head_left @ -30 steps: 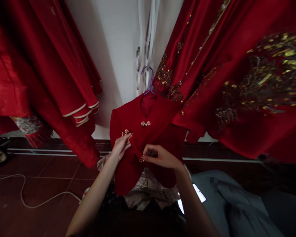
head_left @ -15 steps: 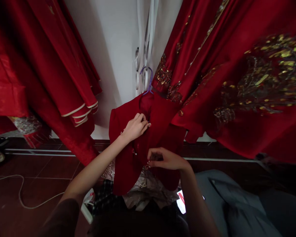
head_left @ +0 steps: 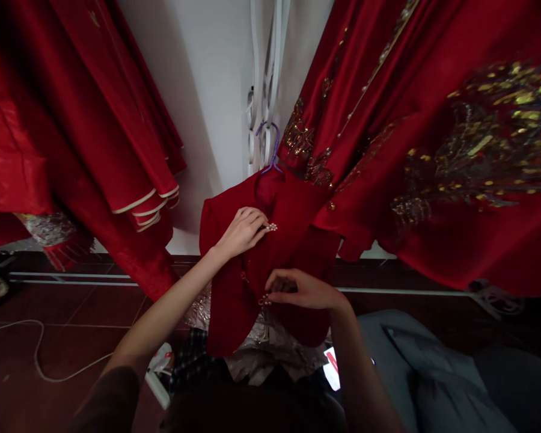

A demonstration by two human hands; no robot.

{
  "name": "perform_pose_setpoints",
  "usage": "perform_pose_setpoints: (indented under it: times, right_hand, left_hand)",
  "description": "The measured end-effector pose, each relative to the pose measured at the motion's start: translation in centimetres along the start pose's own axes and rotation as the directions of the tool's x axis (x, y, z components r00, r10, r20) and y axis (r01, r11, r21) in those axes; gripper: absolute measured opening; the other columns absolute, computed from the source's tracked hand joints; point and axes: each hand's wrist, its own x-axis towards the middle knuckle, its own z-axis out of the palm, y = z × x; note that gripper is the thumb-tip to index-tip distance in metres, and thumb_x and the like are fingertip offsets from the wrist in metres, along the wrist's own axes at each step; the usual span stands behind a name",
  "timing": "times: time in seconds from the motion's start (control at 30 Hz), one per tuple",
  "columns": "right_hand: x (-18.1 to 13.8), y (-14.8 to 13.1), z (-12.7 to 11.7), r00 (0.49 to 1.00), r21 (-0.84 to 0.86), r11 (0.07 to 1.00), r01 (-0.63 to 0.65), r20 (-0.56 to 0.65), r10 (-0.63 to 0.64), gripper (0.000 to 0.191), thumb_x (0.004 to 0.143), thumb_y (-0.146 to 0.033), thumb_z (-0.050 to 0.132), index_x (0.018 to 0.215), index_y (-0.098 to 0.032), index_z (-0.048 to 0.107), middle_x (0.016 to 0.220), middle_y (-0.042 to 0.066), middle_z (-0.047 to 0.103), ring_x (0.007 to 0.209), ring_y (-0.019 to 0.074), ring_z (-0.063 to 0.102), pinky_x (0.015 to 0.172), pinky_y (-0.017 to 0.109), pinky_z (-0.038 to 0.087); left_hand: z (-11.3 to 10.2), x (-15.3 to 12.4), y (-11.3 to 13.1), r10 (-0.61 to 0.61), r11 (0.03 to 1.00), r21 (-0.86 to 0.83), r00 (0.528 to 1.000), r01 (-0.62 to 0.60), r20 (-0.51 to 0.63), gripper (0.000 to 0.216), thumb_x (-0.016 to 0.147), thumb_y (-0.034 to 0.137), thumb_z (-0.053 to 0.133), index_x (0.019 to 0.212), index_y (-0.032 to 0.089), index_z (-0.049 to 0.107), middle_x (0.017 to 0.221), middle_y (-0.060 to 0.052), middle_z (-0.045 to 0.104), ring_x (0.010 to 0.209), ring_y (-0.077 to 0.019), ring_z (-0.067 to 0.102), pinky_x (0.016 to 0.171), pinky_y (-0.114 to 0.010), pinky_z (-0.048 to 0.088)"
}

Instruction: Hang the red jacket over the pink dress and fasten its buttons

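Note:
A red jacket (head_left: 234, 313) hangs in the middle of the view on a purple hanger (head_left: 275, 147). At its upper front, my left hand (head_left: 246, 231) pinches a small jewelled button (head_left: 273, 227) between thumb and fingers. Lower down by the jacket's front edge, my right hand (head_left: 304, 290) is curled, its fingertips closed on another small jewelled button (head_left: 264, 300). A third ornament (head_left: 244, 276) shows on the left front panel, between the two hands. The fine details of the fastenings are too small and dark to tell.
Red garments (head_left: 130, 150) hang on the left, and sequinned red garments (head_left: 478, 156) on the right. Behind the jacket is a white metal stand (head_left: 270, 66). Grey-blue cloth (head_left: 415, 355) lies at lower right. A white cable (head_left: 38, 355) crosses the tiled floor.
My left hand has shifted slightly, baring more of the upper button. My right fingertips have moved a little left with the lower button. The jacket hangs nearly as before.

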Motion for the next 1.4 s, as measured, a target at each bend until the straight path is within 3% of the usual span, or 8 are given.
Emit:
perform_pose_setpoints:
  times: [0.13,0.3,0.5,0.73,0.87,1.03,1.17,1.4]
  right_hand:
    - [1.3,-0.4,-1.0,0.934,-0.06,0.996,0.069,-0.346,-0.085,0.024,0.082,-0.041,0.058,0.089,-0.019,0.06,0.087,0.004,0.064,0.081,0.0151,0.059,0.073,0.03,0.049]
    - [5.3,-2.2,-3.5,0.655,-0.148,0.953,0.263,-0.698,-0.289,0.023,0.079,-0.036,0.061,0.097,-0.022,0.057,0.106,0.006,0.059,0.102,0.0173,0.056,0.09,0.034,0.048]
    - [9.9,-3.3,-5.0,0.602,-0.178,0.94,0.29,-0.73,-0.324,0.033,0.078,-0.036,0.06,0.108,-0.024,0.053,0.121,0.005,0.053,0.121,0.0175,0.046,0.107,0.038,0.035]
    - [12.6,-3.4,-4.7,0.558,-0.025,0.991,0.129,-0.825,-0.093,0.072,0.08,-0.051,0.051,0.137,-0.013,0.029,0.146,0.017,0.029,0.136,0.0244,0.028,0.111,0.04,0.027]
    - [12.5,-2.9,-4.3,0.365,-0.136,0.987,-0.09,-0.926,-0.094,0.088,0.079,-0.06,0.046,0.14,-0.003,0.02,0.147,0.025,0.021,0.139,0.0314,0.015,0.112,0.048,0.019]
    - [11.6,-0.4,-5.9,0.185,-0.278,0.932,-0.23,-0.953,-0.239,0.09,0.078,-0.066,0.044,0.133,0.004,0.03,0.136,0.034,0.033,0.133,0.0385,0.027,0.105,0.054,0.025]
    - [9.7,1.6,-9.0,0.22,-0.279,0.937,-0.211,-0.947,-0.233,0.068,0.08,-0.068,0.04,0.105,-0.007,0.055,0.105,0.028,0.06,0.115,0.0364,0.051,0.095,0.047,0.039]
    - [3.4,1.4,-14.8,0.552,-0.399,0.859,-0.321,-0.816,-0.173,0.048,0.074,-0.065,0.052,0.062,-0.02,0.057,0.058,0.005,0.058,0.064,0.0209,0.058,0.062,0.031,0.045]
  left_hand:
    - [-0.4,0.5,-0.2,0.054,0.999,-0.01,0.998,-0.053,0.012,0.018,0.091,0.027,0.042,0.091,0.017,0.057,0.091,-0.004,0.064,0.106,-0.0182,0.051,0.109,-0.048,0.027]
    - [-0.6,0.9,-0.4,0.116,0.989,0.081,0.992,-0.12,0.059,0.019,0.092,0.022,0.038,0.092,0.018,0.057,0.088,-0.004,0.063,0.097,-0.017,0.054,0.112,-0.052,0.024]
    - [-0.2,0.6,-0.6,0.116,0.973,0.199,0.993,-0.113,-0.001,0.02,0.092,0.022,0.036,0.089,0.016,0.055,0.08,-0.005,0.062,0.093,-0.0198,0.055,0.112,-0.057,0.021]
    - [-0.1,0.8,-0.6,0.034,0.977,0.211,0.999,-0.031,-0.015,0.025,0.092,0.028,0.035,0.102,0.014,0.052,0.085,-0.007,0.064,0.091,-0.0208,0.058,0.111,-0.055,0.021]
    - [-0.2,0.8,-0.6,-0.157,0.952,0.251,0.984,0.174,-0.087,0.031,0.09,0.024,0.034,0.113,0.01,0.051,0.083,-0.011,0.065,0.085,-0.0234,0.059,0.103,-0.055,0.027]
    - [-0.7,0.1,-2.3,-0.436,0.842,0.163,0.826,0.514,-0.357,0.048,0.083,0.007,0.031,0.129,0.015,0.043,0.119,-0.02,0.052,0.108,-0.0337,0.05,0.095,-0.06,0.027]
    - [-1.8,-1.3,-5.4,-0.524,0.789,0.063,0.724,0.611,-0.449,0.055,0.074,0.011,0.047,0.129,0.012,0.043,0.128,-0.024,0.044,0.113,-0.0376,0.046,0.091,-0.054,0.036]
    - [-4.8,-3.7,-9.9,-0.812,0.58,-0.004,0.577,0.815,-0.091,0.029,0.074,0.024,0.054,0.101,0.02,0.063,0.095,-0.01,0.068,0.092,-0.0274,0.063,0.078,-0.034,0.046]
